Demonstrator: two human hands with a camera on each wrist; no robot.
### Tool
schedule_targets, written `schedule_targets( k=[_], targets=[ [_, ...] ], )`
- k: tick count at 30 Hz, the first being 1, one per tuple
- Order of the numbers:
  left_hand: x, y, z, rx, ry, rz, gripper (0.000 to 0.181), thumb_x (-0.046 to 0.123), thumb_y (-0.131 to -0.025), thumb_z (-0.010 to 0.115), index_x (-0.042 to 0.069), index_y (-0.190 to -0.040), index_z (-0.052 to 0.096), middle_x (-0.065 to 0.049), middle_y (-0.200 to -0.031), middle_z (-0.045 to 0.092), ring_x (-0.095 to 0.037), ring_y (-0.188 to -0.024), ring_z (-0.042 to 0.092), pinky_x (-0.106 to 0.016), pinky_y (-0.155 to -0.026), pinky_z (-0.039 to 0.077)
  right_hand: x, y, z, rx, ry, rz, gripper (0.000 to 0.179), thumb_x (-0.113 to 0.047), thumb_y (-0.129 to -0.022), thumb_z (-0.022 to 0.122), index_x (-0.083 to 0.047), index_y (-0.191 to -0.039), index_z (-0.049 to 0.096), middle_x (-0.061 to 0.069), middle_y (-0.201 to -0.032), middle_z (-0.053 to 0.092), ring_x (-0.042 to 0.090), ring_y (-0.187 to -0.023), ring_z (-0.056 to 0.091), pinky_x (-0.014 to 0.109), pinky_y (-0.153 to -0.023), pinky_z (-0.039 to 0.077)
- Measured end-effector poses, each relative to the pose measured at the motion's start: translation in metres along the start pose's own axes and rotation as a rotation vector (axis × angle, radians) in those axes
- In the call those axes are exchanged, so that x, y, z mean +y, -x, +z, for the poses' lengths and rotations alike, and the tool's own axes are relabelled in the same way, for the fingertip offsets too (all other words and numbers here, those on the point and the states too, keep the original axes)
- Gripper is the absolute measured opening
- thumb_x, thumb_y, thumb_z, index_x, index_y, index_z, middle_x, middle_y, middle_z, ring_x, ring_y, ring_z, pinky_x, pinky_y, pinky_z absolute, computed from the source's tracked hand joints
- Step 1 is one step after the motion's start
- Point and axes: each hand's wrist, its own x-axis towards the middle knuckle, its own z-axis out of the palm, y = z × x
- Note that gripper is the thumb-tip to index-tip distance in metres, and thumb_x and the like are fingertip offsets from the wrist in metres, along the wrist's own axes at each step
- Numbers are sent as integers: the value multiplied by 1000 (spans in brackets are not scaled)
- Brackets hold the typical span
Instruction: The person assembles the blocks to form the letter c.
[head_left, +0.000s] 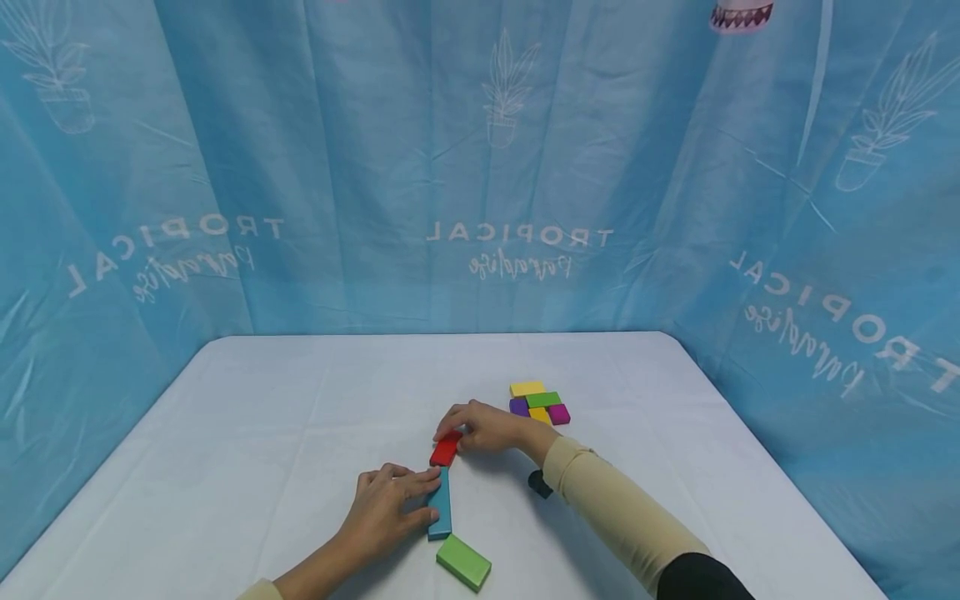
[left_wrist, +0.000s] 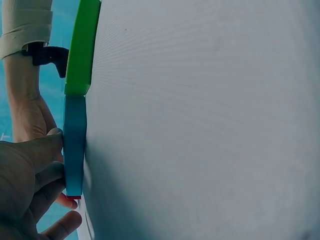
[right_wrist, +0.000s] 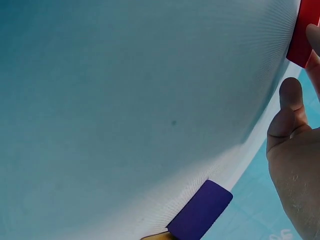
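My left hand (head_left: 386, 508) touches a long blue block (head_left: 441, 508) that lies on the table, its thumb and fingertips along the block's left side and top. At the blue block's far end is a red block (head_left: 445, 450), which my right hand (head_left: 487, 427) pinches between thumb and fingers. A light green block (head_left: 463, 562) lies at a slant against the blue block's near end. In the left wrist view, the green block (left_wrist: 82, 50) and blue block (left_wrist: 75, 145) meet end to end, and a thin strip of red shows past the blue one.
Beyond the right hand lies a cluster of blocks: a yellow block (head_left: 527, 389), a green block (head_left: 543, 400), a purple block (head_left: 519, 407), a magenta block (head_left: 558, 414) and another yellow one. Blue printed curtains (head_left: 480, 167) surround the white table (head_left: 300, 400).
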Motion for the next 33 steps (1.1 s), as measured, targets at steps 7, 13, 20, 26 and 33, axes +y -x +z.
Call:
schedule_targets(
  k=[7,13,20,26,33],
  targets=[
    [0,-1,0,4,-5,9,42,28,-77,80,13,-115,72,3,-127,63,-18,-104,49,-50,-86,29,2,1,0,3,11,6,37,-4,-88,66,-25,-118,69,-11,-122,57,7,-108,44,23,-87,42],
    [0,-1,1,-3,-8,25,42,28,-78,80,13,-116,72,1,-125,63,-20,-107,50,-51,-87,30,1,4,0,14,-9,27,43,-4,-88,66,-26,-125,66,-11,-126,56,8,-113,44,24,-89,42],
    [0,-6,-3,29,11,50,49,24,-75,82,15,-122,69,4,-123,65,-22,-109,50,-50,-86,32,3,9,-4,87,-36,74,46,-12,-88,67,-27,-132,60,-11,-130,54,13,-107,48,25,-81,46],
    [-5,-20,-11,44,0,49,53,25,-74,83,13,-124,67,3,-122,65,-24,-112,50,-51,-89,31,0,17,-8,126,-87,91,43,-16,-89,66,-25,-131,60,-10,-130,54,16,-102,51,26,-78,47],
    [-15,-38,-9,-33,-26,75,57,27,-76,82,12,-128,64,0,-124,64,-28,-117,47,-52,-91,30,0,29,-10,195,-95,104,40,-18,-90,66,-19,-130,60,-9,-126,55,17,-98,51,28,-78,46]
  ],
)
